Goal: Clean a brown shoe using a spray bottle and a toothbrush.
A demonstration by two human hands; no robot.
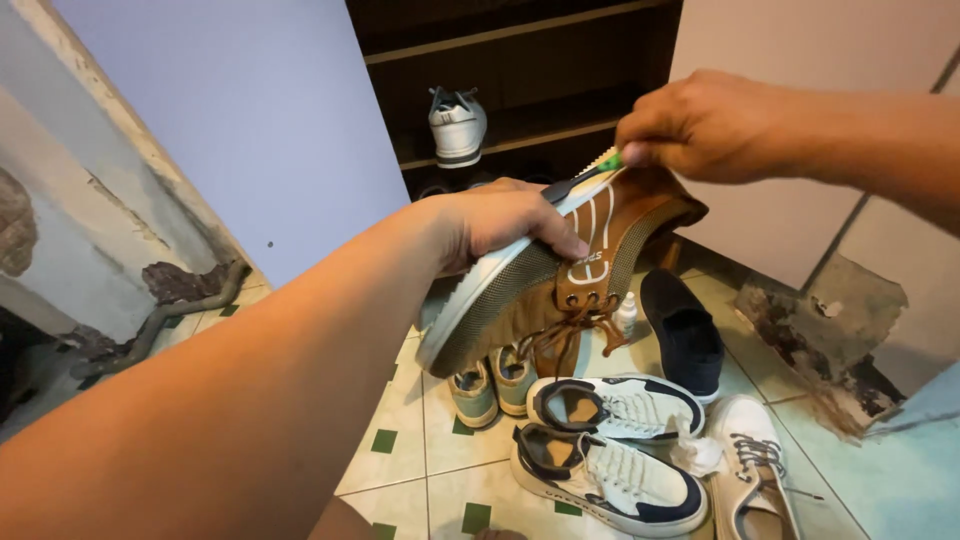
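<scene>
Resting on dark shelf [520,135], one white sneaker [457,125].

Both forearms are bare, with no sleeves, watch or rings showing; the left hand [505,225] and right hand [705,125] wear no gloves.

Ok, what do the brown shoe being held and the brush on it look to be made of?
Brown shoe: the side panel looks like woven mesh fabric, from its fine grid texture; the tan parts look like matte leather or a synthetic, hard to tell which. Its white sole looks like smooth rubber or foam. Brush in the right hand: glossy green and dark plastic, probably. The left hand grips the sole.
</scene>
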